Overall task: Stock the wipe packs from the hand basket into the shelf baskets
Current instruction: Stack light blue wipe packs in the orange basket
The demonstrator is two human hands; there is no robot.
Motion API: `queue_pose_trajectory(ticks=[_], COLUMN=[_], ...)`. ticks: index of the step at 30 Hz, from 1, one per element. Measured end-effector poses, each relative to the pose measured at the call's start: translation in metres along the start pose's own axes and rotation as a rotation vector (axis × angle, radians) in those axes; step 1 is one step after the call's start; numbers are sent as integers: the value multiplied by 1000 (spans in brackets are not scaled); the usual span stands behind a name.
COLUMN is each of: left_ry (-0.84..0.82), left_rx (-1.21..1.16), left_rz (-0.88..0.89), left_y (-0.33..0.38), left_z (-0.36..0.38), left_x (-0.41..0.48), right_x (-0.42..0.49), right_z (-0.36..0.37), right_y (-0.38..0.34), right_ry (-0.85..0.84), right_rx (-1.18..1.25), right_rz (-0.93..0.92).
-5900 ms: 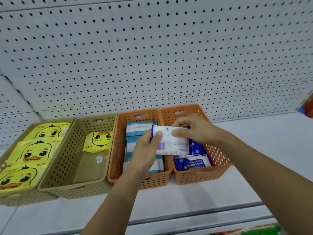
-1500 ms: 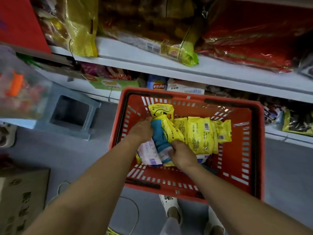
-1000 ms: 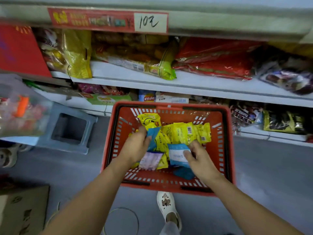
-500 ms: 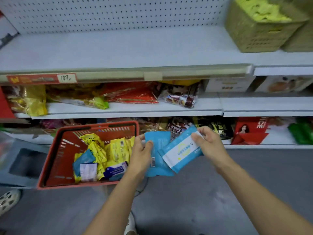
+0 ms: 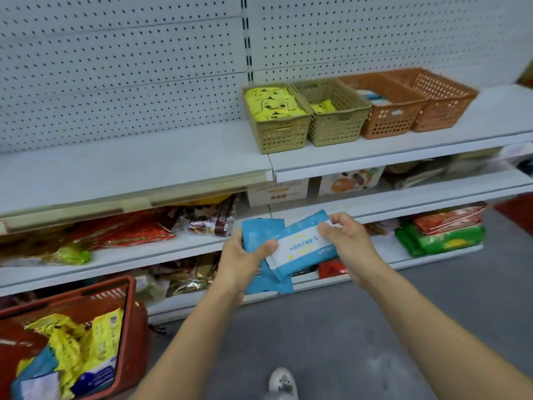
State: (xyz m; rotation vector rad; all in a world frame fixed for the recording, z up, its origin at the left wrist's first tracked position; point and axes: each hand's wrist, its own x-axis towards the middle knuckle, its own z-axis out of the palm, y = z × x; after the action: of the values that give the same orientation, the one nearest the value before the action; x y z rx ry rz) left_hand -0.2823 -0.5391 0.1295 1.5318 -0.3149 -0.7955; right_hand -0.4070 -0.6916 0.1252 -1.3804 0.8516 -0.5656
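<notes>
My left hand [image 5: 245, 259] grips a blue wipe pack [image 5: 256, 230] in front of the lower shelves. My right hand [image 5: 347, 241] pinches the end of a blue-and-white wipe pack [image 5: 301, 245] that lies across the first one. The red hand basket [image 5: 127, 321] stands on the floor at lower left, holding several yellow and blue packs. On the top shelf at upper right stand two olive baskets [image 5: 278, 134] [image 5: 336, 127] with yellow duck packs and two orange baskets [image 5: 386, 116] [image 5: 441, 108].
White shelf boards [image 5: 129, 166] run across the view under a pegboard wall. Lower shelves hold snack bags and boxes. Grey floor [image 5: 331, 327] lies between me and the shelving; my shoe [image 5: 282, 382] shows at the bottom.
Both hands took a pack each out of the hand basket and rose with them. The view swung up and right, bringing the shelf baskets into sight.
</notes>
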Motion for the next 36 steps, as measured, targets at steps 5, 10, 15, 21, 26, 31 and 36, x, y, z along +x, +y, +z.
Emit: queue_pose_trajectory(ticks=[5,10,15,21,26,31,36], left_ry=[-34,-116,-171,-216,-120,21,139], left_rx=[90,106,110,135,21,-45,-90], left_rz=[78,138,162,235,210,174,145], left_y=[28,62,102,149,168,179,190], left_z=[49,111,180,250,281,295,317], left_x=[44,113,182,248,284,312,335], right_x=[52,126,214,294,346,420,487], right_z=[-51,-108,-162,-207,-245,-279,-282], right_y=[-28,-74,-129,-184,-202,-209,-198], right_ry=[-63,-159,-240,-389,-228,-16,-162], right_rx=[3,-122,-306,-591,-323,-284,-561], right_rz=[0,-143,-62,-133,-108,-206,-174])
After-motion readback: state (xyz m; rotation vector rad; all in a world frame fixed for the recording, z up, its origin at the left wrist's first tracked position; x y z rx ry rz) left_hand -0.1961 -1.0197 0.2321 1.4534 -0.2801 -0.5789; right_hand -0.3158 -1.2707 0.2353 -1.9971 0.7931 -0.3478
